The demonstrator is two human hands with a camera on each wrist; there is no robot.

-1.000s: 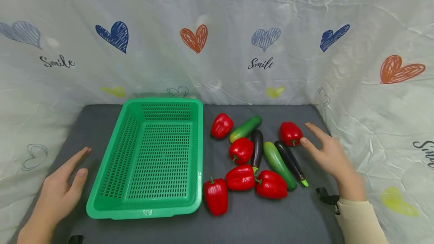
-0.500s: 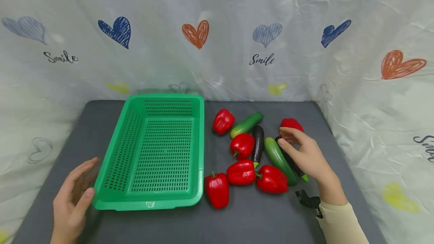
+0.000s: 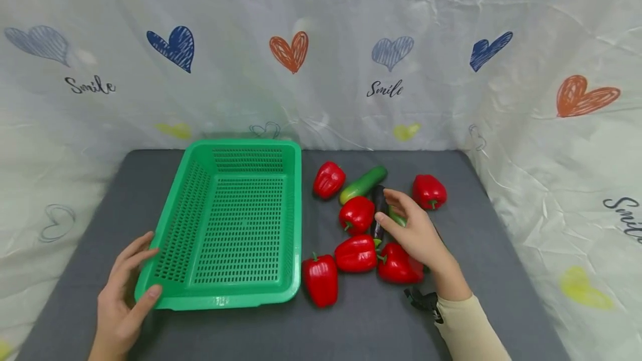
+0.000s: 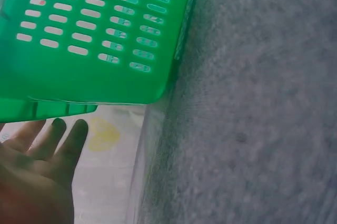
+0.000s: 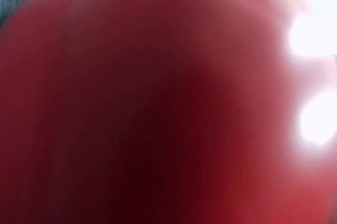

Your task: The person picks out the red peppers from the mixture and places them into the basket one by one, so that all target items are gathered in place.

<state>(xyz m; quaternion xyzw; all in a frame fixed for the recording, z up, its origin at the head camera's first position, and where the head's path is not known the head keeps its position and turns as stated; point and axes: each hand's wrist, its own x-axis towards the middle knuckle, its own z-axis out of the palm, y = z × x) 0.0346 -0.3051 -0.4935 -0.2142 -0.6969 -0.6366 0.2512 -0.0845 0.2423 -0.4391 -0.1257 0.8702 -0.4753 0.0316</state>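
My left hand [image 3: 122, 299] is at the near left corner of a green perforated basket [image 3: 225, 302], fingertips and thumb overlapping its rim. In the left wrist view, the left hand [image 4: 37, 176] has its fingers extended beside the basket wall [image 4: 79, 77]; contact is unclear. My right hand [image 3: 413, 235] hovers with loosely bent fingers by a dark eggplant [image 3: 379, 199], holding nothing visible. Beneath it, a green zucchini [image 3: 398, 216] is largely covered, and a second eggplant is nearly hidden. A red bell pepper [image 3: 398, 265] lies under the wrist; blurred red [image 5: 210, 129] fills the right wrist view.
Several more red bell peppers [image 3: 355, 253] lie right of the basket, one pepper [image 3: 429, 191] apart at the far right. A green and yellow zucchini [image 3: 363, 184] lies behind. A grey table [image 3: 281, 338] meets a white sheet [image 3: 336, 4] printed with hearts.
My right hand has travelled left, from beside the far right bell pepper to over the zucchini and eggplants. My left hand has moved right to the basket's corner. The vegetables stay where they were.
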